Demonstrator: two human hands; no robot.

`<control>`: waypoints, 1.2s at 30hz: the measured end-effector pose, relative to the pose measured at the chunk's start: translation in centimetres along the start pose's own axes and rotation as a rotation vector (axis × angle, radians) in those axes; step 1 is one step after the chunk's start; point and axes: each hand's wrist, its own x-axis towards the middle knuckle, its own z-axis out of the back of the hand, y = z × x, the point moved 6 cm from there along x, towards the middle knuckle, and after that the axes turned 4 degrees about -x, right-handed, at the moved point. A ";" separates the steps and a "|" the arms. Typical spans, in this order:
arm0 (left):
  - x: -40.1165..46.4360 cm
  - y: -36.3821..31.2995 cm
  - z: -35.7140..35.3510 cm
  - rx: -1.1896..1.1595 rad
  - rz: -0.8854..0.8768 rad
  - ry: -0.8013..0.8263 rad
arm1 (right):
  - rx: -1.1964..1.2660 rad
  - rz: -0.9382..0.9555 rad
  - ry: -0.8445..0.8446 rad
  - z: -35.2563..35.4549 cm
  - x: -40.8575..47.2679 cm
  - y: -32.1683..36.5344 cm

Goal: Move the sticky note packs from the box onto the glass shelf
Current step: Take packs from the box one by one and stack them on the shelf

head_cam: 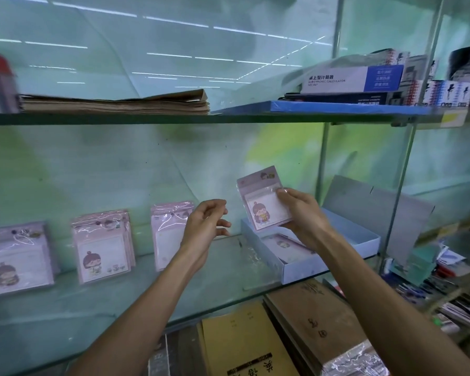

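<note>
right hand [307, 215] gripping pack [263, 199] above box [310, 248], left hand [206, 229] empty, fingers half curled, three packs [103, 245] standing on shelf [120, 297], calculator box [353, 78] reads "ELECTRONIC CALCULATOR"

Glossy plastic-wrapped pack [265, 202], glass shelf [120, 302]

Right hand [301, 213] holds one sticky note pack [263, 199] upright above the open blue box [323, 264], fingers [284, 192] over its front. Left hand [204, 226] hangs empty, left of the box. Three pack stacks [103, 245] stand on the glass shelf [120, 299], further left.
</note>
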 end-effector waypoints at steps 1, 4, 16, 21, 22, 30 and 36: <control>0.1 -0.3 0.1 -0.005 -0.005 -0.006 | 0.005 -0.007 0.017 -0.4 0.0 -0.2; 0.3 -1.2 0.1 -0.027 -0.018 -0.010 | -0.002 -0.008 0.090 -2.1 -0.5 -0.7; 0.3 -5.3 5.1 -0.010 -0.132 -0.188 | 0.009 0.011 0.273 -6.9 -2.6 -0.8; -0.4 -6.6 7.9 0.003 -0.139 -0.217 | -0.018 0.016 0.287 -9.3 -3.1 -0.8; -0.7 -6.8 8.3 0.004 -0.151 -0.220 | -0.034 0.030 0.288 -10.0 -3.3 -0.7; -3.9 -9.4 14.0 0.176 -0.267 -0.250 | -0.270 0.152 0.377 -17.3 -5.6 -0.9; -6.9 -12.3 20.6 0.293 -0.274 -0.324 | -0.338 0.180 0.461 -24.7 -7.5 -1.8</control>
